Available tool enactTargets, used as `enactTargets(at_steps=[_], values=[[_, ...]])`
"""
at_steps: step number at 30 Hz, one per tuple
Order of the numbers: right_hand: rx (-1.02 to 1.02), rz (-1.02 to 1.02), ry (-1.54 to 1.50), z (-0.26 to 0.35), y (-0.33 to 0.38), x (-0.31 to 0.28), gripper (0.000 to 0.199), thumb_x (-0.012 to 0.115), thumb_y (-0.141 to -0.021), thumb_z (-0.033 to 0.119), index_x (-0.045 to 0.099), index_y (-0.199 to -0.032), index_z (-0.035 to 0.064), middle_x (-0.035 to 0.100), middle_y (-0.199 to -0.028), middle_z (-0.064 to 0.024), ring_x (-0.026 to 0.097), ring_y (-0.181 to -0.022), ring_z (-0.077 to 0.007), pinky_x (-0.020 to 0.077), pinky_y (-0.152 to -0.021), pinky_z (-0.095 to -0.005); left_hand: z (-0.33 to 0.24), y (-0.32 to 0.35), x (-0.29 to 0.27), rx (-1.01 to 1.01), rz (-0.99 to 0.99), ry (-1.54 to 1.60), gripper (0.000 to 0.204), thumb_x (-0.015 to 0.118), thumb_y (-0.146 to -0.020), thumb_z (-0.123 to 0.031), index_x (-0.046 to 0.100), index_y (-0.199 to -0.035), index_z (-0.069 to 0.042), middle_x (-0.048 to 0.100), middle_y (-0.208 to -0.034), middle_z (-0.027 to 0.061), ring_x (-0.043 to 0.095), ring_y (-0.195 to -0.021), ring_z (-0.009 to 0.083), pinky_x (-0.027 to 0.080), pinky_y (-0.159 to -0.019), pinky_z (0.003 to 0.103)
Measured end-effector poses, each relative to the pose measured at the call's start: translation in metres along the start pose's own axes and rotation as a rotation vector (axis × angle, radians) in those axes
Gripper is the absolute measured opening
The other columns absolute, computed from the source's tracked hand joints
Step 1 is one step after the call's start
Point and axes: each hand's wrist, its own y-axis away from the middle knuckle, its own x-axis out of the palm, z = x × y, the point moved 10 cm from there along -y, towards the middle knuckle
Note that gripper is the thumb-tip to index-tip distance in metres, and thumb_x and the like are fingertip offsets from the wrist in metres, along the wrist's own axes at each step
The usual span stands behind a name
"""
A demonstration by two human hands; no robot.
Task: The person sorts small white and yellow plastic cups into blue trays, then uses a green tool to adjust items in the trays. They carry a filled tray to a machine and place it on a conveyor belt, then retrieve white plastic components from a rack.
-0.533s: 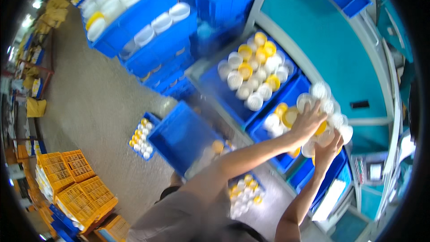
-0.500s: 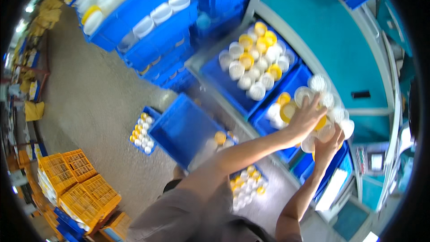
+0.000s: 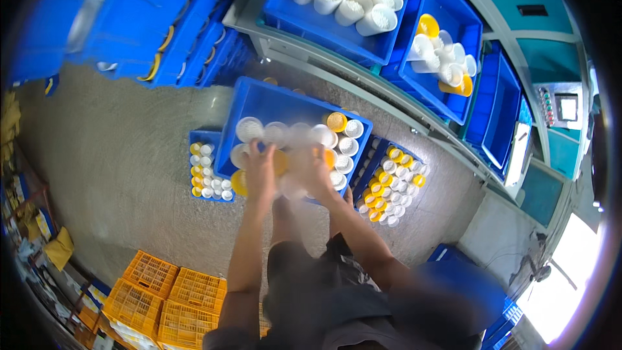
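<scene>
Both hands are right over the near edge of the blue crate (image 3: 275, 98), with a cluster of white and yellow cups (image 3: 280, 162) squeezed between them. Left hand (image 3: 261, 172) has its fingers bent in among the cups on that side; right hand (image 3: 317, 178) is pressed up against the other side, but it's pretty smeared and I can't tell where those fingertips sit. The cluster hangs partly past the near edge by the near left corner. Can't tell if any of its cups touch the crate bottom.

Roomiest bit is the bare strip along the far edge, widest at the far left corner. The right edge is tight: standing cups (image 3: 348, 147) line it, right beside the hand. Outside, a small crate (image 3: 204, 135) sits just off the left edge, and the far right corner is near the bench rail (image 3: 363, 94).
</scene>
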Motion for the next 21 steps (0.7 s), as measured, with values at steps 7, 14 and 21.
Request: enactTargets(at_steps=[7, 14, 21], values=[[0.487, -0.238, -0.423, -0.088, -0.059, 0.118, 0.061, 0.064, -0.073, -0.002, 0.045, -0.129, 0.0102, 0.034, -0.138, -0.026, 0.049, -0.115, -0.05, 0.0517, -0.088, -0.0494, 0.095, -0.095, 0.139, 0.233, 0.027, 0.015, 0.057, 0.055, -0.073, 0.017, 0.06, -0.12, -0.013, 0.043, -0.137, 0.0153, 0.049, -0.111, 0.0451, 0.05, -0.089, 0.048], [0.588, -0.114, -0.379, -0.127, -0.079, 0.143, 0.069, 0.071, -0.077, 0.003, 0.035, -0.135, 0.008, 0.027, -0.142, -0.0303, 0.037, -0.128, -0.0486, 0.0419, -0.1, -0.0489, 0.104, -0.144, 0.196, 0.234, 0.056, 0.024, 0.065, 0.05, -0.077, 0.017, 0.054, -0.132, -0.016, 0.038, -0.143, 0.0149, 0.045, -0.121, 0.047, 0.046, -0.099, 0.05], [0.552, -0.092, -0.225, -0.128, -0.086, 0.143, 0.084, 0.067, -0.075, 0.0, 0.027, -0.147, 0.0089, 0.01, -0.154, -0.0271, 0.034, -0.135, -0.0464, 0.048, -0.098, -0.0425, 0.099, -0.137, 0.192, 0.231, 0.104, -0.026, 0.079, 0.049, -0.081, 0.017, 0.036, -0.149, -0.021, 0.023, -0.154, 0.0192, 0.038, -0.13, 0.0512, 0.046, -0.1, 0.055]])
